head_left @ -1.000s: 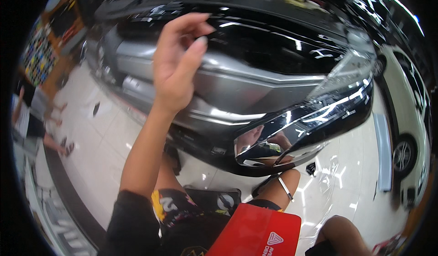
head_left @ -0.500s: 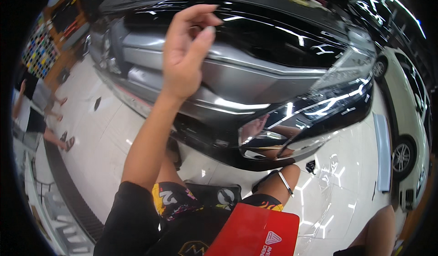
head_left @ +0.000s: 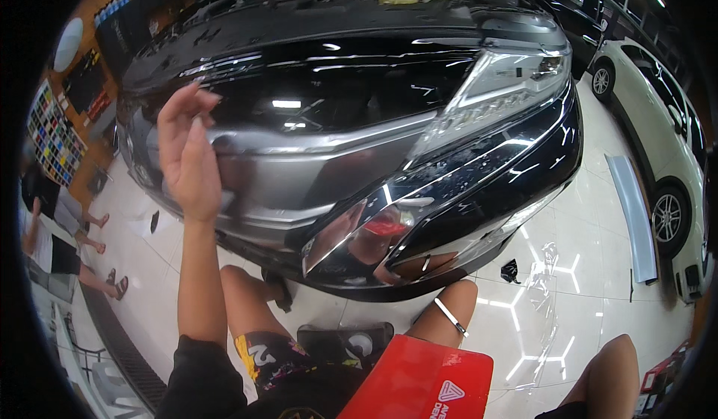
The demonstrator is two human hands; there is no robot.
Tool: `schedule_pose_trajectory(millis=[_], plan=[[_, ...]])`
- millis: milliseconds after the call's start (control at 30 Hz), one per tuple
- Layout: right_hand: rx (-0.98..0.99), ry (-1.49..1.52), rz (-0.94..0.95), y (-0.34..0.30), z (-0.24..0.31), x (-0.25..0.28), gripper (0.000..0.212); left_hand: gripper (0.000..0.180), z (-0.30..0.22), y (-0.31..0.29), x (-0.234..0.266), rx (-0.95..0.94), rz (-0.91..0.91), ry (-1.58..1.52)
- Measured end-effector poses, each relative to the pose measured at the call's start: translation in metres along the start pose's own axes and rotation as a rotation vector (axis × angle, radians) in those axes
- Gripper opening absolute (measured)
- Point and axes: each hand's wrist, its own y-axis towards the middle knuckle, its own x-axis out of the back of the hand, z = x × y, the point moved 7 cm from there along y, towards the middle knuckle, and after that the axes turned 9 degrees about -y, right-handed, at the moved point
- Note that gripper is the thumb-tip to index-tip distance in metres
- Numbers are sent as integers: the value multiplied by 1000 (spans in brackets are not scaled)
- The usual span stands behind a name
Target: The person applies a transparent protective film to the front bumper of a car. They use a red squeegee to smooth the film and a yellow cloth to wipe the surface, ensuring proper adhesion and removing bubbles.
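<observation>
My left hand (head_left: pixel 188 157) is raised before the dark car's front end, at the left of the grey grille (head_left: pixel 262 176). Its fingers curl loosely, with the thumb apart from them, and I see nothing between them. Whether the fingertips touch the car cannot be told. Glossy black bodywork (head_left: pixel 329 94) stretches above the grille, with a clear headlight (head_left: pixel 490 94) to its right. At the lower right shows only a bent bare arm (head_left: pixel 617 374); my right hand is out of view. A flat red panel (head_left: pixel 419 378) lies against my front, its lower part cut off by the frame.
A slim white stick (head_left: pixel 452 317) rests across my right thigh. On the tiled floor are a crumpled black scrap (head_left: pixel 510 271) and clear film (head_left: pixel 544 277). A long silver panel (head_left: pixel 632 217) lies beside a pale car (head_left: pixel 658 112). People (head_left: pixel 56 225) are at the far left.
My left hand has moved left and down, away from the middle of the grille. The view has shifted toward the car's headlight side. The red panel stays against me.
</observation>
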Motion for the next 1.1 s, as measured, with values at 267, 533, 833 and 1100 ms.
schedule_pose_trajectory(millis=[267, 533, 833, 1100], plan=[[23, 16, 10, -9, -33, -1, 26, 54, 0, -2, 10, -2, 8, 102], [20, 48, 33, -17, -66, -9, 28, 55, -9, -5, 13, 13, 22, 169], [-11, 18, 29, -25, -76, -6, 29, 59, -9, -1, -2, -5, 31, 190], [-35, -4, 0, -24, -68, -7, 30, 56, -9, -5, 6, -6, -38, 168]])
